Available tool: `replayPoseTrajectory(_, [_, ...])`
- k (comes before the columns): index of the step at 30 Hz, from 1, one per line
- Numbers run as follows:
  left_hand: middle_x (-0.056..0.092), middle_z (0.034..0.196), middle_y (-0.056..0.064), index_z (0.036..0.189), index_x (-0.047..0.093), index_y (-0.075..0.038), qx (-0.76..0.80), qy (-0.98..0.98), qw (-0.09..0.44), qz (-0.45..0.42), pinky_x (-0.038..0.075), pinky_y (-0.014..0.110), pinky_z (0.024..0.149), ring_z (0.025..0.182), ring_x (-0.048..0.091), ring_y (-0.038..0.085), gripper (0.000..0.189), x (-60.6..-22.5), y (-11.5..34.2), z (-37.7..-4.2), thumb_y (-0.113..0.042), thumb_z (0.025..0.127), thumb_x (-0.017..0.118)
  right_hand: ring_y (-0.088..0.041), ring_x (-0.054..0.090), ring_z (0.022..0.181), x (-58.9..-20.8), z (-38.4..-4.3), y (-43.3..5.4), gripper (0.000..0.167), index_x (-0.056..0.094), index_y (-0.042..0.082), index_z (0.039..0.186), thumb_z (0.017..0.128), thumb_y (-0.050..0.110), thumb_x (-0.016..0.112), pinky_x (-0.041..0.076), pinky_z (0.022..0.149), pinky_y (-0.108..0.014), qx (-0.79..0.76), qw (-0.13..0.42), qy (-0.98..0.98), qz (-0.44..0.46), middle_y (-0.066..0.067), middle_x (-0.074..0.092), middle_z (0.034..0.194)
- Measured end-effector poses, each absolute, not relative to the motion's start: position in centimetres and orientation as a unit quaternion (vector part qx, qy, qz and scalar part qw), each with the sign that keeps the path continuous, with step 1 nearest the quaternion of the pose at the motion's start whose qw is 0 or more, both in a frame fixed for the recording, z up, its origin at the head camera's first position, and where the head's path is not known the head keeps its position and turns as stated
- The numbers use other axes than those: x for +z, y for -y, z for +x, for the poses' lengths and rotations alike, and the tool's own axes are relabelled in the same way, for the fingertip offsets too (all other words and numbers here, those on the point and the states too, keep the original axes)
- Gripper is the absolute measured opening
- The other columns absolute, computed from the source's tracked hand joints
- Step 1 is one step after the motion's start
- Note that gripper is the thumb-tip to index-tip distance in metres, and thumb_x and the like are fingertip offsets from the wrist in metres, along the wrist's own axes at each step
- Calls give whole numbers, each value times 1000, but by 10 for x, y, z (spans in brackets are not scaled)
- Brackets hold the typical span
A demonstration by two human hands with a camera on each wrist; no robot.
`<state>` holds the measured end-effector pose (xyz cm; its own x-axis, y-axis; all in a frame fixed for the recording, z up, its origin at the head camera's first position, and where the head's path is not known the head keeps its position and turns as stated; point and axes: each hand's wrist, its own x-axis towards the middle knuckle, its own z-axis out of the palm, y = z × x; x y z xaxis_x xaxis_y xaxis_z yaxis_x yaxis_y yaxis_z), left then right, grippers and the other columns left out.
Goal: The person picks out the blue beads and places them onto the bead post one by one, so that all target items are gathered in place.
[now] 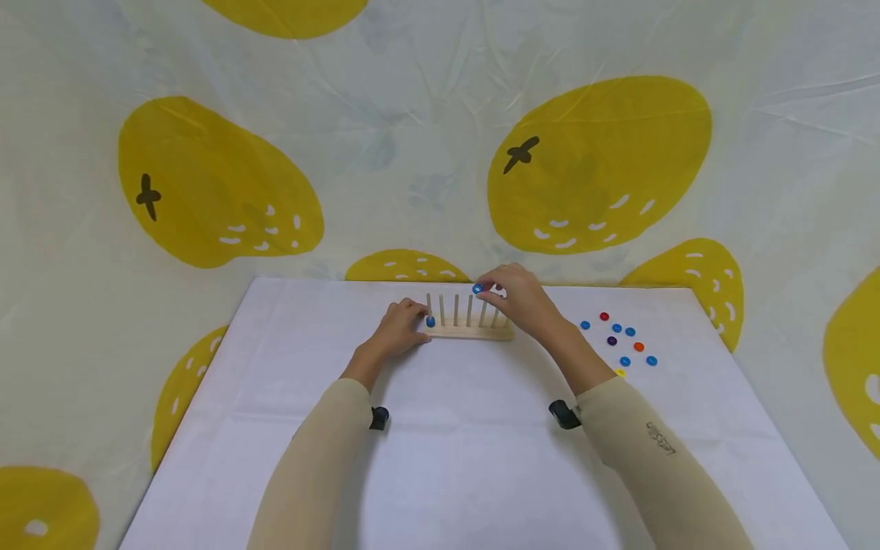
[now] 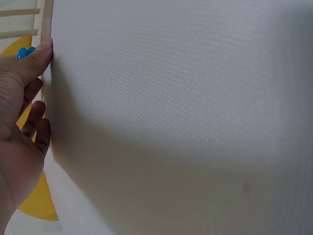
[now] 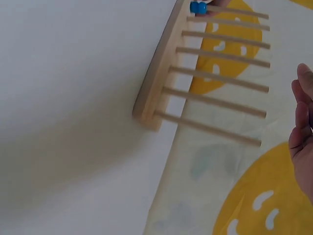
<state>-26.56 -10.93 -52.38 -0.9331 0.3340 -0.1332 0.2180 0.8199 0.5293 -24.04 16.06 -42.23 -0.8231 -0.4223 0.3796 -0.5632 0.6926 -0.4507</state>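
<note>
- Wooden peg rack (image 1: pixel 469 332): a pale, narrow base with seven thin pegs (image 3: pixel 220 78) in one row, standing upright, its left end held by the left hand (image 1: pixel 396 328)
- Two blue beads (image 3: pixel 198 8): stacked at the foot of the leftmost peg
- Blue ring bead (image 1: pixel 477 289): pinched by the right hand (image 1: pixel 524 299), up near the middle pegs' tips

left grip (image 1: pixel 397 328) curls low, right grip (image 1: pixel 520 298) pinches higher, arms (image 1: pixel 316 458) outstretched.

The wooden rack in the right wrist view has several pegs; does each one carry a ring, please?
No, blue rings sit on the topmost peg in that view, while the other pegs are bare.
</note>
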Motion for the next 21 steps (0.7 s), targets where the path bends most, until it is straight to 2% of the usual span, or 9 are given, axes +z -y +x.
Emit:
replayPoseTrajectory(6, [55,144,9,137,63,-11,259,-948,107,152,37,43,119,133,46,31,56,-524,111,-267,-27,88,84,-27,66,94,-423,-252,-133,17,77,8,107,93,17,78,53,87,-41,289,119,907,283,-6,77,98])
replayPoseTrajectory(14, [55,143,9,138,62,-12,262,-947,111,150,37,45,119,133,45,31,55,-526,111,-269,-27,89,83,-27,68,93,-423,-262,-105,18,78,7,108,95,19,76,54,87,-40,285,79,917,268,-7,77,98])
replayPoseTrajectory(21, [55,143,7,138,62,-14,262,-947,116,148,38,45,119,133,45,30,54,-530,112,-270,-29,90,83,-26,67,95,-429,-264,-94,19,79,7,108,95,19,76,54,87,-40,274,87,916,281,-6,78,98])
